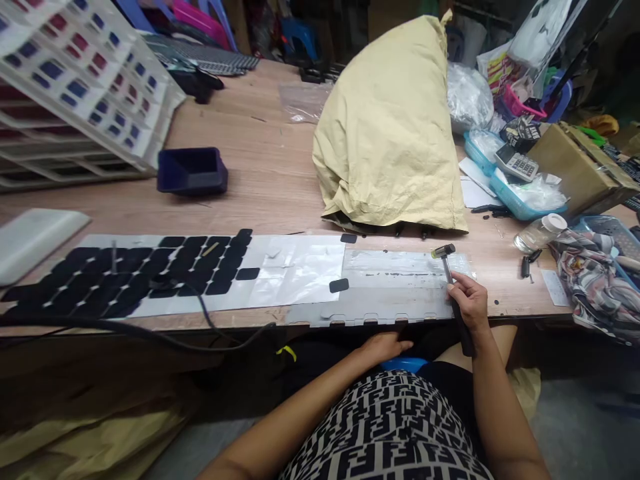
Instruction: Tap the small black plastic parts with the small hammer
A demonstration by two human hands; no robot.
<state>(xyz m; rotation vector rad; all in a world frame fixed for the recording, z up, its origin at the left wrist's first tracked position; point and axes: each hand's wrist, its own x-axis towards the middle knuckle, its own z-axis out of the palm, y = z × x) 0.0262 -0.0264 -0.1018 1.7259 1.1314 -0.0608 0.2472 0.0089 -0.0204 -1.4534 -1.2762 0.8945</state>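
My right hand (469,301) is closed round the black handle of a small hammer (443,251), whose head rests on a grey metal plate (395,293) at the table's front edge. My left hand (386,345) lies below the table edge, fingers stretched out and holding nothing, over something blue (404,364) in my lap. Two loose black keycaps (339,285) (349,238) lie by the plate. To the left, a sheet (300,270) carries many black keycaps (125,273) set in rows.
A large tan sack (395,127) stands behind the plate. A dark blue tray (193,170) and white racks (75,87) are at the left. A black cable (150,330) runs along the front edge. Blue baskets, a calculator (517,163), a bottle (540,233) and cloth crowd the right.
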